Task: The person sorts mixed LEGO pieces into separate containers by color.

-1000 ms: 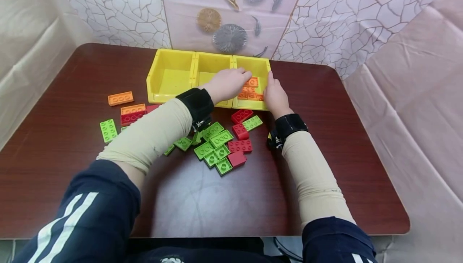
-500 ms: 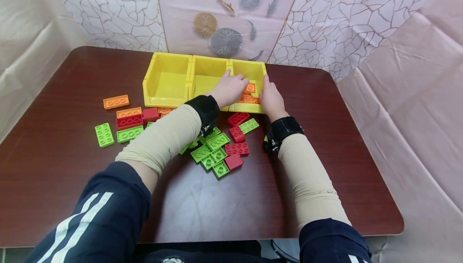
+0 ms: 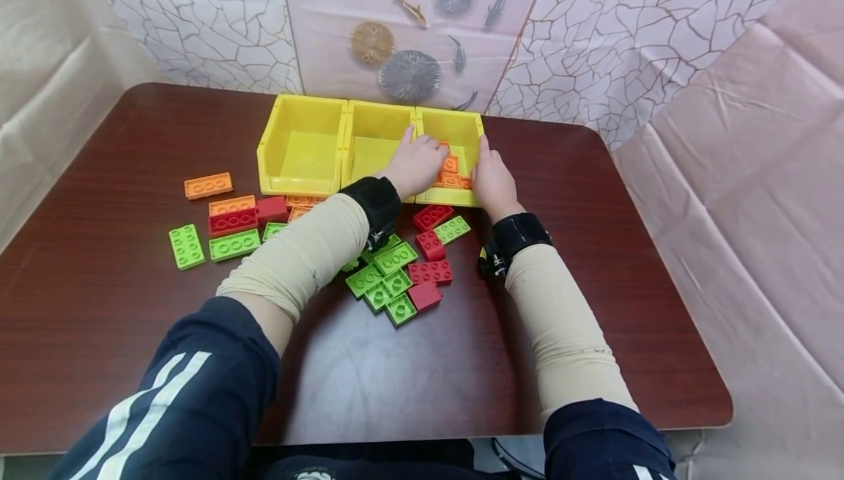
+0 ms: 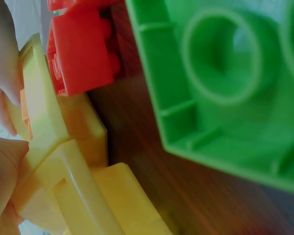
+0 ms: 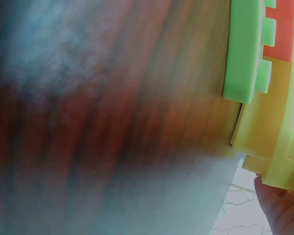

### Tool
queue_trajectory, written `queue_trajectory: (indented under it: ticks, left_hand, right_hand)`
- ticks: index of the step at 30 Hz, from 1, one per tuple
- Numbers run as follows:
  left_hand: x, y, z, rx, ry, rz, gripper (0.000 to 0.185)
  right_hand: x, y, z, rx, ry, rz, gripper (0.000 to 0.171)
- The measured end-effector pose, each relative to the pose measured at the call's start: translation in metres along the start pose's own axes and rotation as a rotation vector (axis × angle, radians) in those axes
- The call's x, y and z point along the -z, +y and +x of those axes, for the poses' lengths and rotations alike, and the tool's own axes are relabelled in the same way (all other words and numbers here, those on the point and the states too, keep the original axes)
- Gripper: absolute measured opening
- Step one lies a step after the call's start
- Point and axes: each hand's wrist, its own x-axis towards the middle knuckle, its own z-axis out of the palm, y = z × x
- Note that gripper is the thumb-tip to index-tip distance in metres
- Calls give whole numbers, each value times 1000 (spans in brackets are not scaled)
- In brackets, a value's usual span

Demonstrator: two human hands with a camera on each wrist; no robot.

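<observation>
In the head view my left hand [image 3: 414, 166] lies over the divider between the middle and right compartments of the yellow bins [image 3: 303, 154]. One finger points forward along the divider; the other fingertips dip into the right compartment beside orange bricks [image 3: 451, 179] and are partly hidden. Whether they hold a brick is unclear. My right hand [image 3: 494, 181] grips the right-hand bin's outer wall, a finger lying along it. In the left wrist view a part of my left hand [image 4: 4, 178] touches the yellow rim. The right wrist view catches only a bit of my right hand [image 5: 281, 205].
Green bricks [image 3: 395, 259] and red bricks [image 3: 430, 272] lie in front of the bins. More red and orange bricks [image 3: 232, 205] and a green brick [image 3: 187, 247] sit at the left. A patterned cloth [image 3: 422, 33] hangs behind the brown table [image 3: 593, 245].
My left hand has drawn back slightly from the right compartment, and one finger has straightened along the divider. Orange bricks in that compartment have shifted. My right hand stays on the bin's wall.
</observation>
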Motion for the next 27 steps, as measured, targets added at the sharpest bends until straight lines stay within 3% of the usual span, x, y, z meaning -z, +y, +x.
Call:
queue_trajectory:
  ticks: [12,20,27]
  left_hand:
    - [-4,-8,-10,-9,-2,-12,31]
    - [12,-14,-24,-124,71,-102,24]
    - [27,-30,-55,-214,118,-173,16]
  right_hand:
    - [-8,-5,0,1,-13,13,60]
    - [-7,-4,1,8,-7,12,60]
    - [-2,-1,4,-5,-7,-9,60]
